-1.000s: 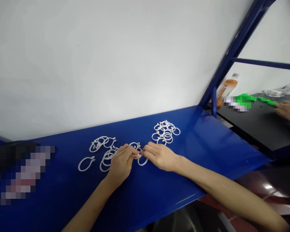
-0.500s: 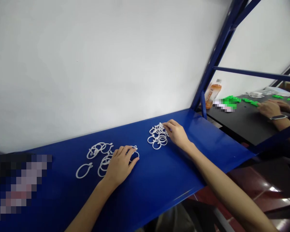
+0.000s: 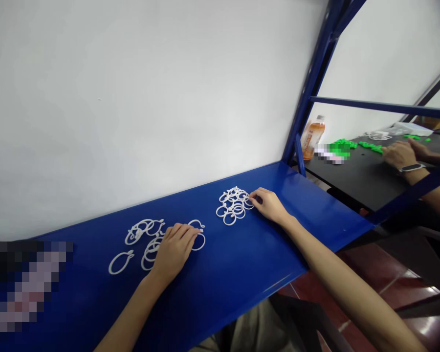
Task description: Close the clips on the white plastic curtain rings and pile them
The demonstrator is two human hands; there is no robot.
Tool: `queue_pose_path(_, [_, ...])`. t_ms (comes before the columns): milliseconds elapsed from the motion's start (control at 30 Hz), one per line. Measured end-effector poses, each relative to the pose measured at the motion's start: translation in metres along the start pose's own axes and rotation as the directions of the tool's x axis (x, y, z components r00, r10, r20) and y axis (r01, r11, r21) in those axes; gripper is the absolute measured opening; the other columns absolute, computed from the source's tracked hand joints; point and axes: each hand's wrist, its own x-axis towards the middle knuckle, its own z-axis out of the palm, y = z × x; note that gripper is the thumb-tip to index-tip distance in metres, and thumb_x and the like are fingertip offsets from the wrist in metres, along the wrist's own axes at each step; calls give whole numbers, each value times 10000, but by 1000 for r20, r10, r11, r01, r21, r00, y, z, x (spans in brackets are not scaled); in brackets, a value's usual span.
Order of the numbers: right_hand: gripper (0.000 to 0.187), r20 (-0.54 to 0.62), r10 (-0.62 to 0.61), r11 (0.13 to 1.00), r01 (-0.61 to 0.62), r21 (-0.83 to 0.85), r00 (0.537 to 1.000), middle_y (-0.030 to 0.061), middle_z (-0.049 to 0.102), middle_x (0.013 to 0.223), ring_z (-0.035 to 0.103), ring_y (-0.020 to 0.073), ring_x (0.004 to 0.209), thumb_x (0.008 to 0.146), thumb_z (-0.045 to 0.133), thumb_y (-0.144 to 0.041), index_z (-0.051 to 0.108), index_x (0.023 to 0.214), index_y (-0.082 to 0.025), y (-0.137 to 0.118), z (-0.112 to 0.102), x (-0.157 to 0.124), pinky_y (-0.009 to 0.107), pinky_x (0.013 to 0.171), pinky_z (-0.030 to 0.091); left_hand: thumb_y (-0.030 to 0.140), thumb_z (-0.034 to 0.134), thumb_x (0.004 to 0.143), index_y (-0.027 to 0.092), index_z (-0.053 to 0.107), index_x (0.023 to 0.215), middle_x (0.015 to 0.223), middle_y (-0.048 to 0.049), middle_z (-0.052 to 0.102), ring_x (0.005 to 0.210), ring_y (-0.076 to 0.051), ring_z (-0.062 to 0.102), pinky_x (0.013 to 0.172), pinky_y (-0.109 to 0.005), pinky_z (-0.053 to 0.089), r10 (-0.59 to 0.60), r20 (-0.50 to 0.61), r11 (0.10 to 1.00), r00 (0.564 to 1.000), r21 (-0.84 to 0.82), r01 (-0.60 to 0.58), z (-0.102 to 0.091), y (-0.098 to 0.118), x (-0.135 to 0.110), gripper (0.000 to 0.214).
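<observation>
White plastic rings with small eyelets, like curtain rings, lie in two groups on the blue tabletop (image 3: 234, 274). My left hand (image 3: 174, 249) is over the left group, fingers together and bent down at a white ring (image 3: 204, 242); its thumb is mostly hidden. Another ring (image 3: 195, 222) lies just beyond those fingertips. Left of this hand are several overlapping rings (image 3: 141, 230) and a single ring (image 3: 119, 264). At the right edge of the tangled right-hand pile (image 3: 230, 215), my right hand (image 3: 267, 203) pinches a white ring (image 3: 250, 204) between thumb and fingertips.
A white wall (image 3: 150, 98) rises behind the tabletop. Blue metal posts (image 3: 310, 88) stand at the right. Past them, a co-worker's hands (image 3: 401, 154) rest on a black table (image 3: 363, 176) with green pieces (image 3: 370, 145) and an orange drink bottle (image 3: 313, 139). A blurred dark item (image 3: 11, 259) lies far left.
My right hand has drawn back from the top of the pile to its right edge. My left thumb and fingers have come closer together. The whole view has shifted slightly.
</observation>
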Motion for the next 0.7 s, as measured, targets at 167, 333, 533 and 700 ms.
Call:
queue_pose_path(167, [102, 47, 14, 999, -16, 30, 999, 40, 664, 860, 592, 142, 711, 912, 592, -172, 688, 879, -176, 1, 3, -1, 267, 695, 470, 214, 500, 987, 206, 659, 1048, 1001, -36, 709, 932, -199, 610, 902, -368, 439, -9, -56, 1000, 998, -25, 8, -4, 4, 2, 170])
queue_pose_path(333, [96, 68, 24, 999, -26, 23, 997, 40, 655, 866, 585, 134, 707, 907, 599, -167, 694, 894, -171, 2, 3, -1, 260, 694, 464, 226, 500, 983, 187, 627, 1145, 961, -47, 684, 911, -203, 604, 910, -362, 452, -49, -118, 998, 992, -49, 44, -5, 2, 3, 210])
queue_pose_path(533, [105, 65, 17, 1000, -18, 2, 998, 40, 648, 864, 588, 139, 714, 916, 595, -194, 696, 898, -173, 0, 2, -1, 275, 712, 475, 231, 435, 990, 188, 507, 1390, 954, -64, 630, 914, -217, 581, 885, -373, 478, -145, -121, 988, 982, -75, 137, -5, 1, 3, 408])
queue_pose_path(700, [147, 0, 8, 1000, -8, -25, 1000, 46, 650, 873, 598, 150, 706, 946, 562, -237, 689, 899, -179, -2, -3, -1, 290, 704, 498, 220, 465, 956, 213, 566, 1221, 908, -31, 606, 913, -193, 611, 877, -353, 505, -247, -121, 947, 961, -242, 213, -7, 3, 4, 284])
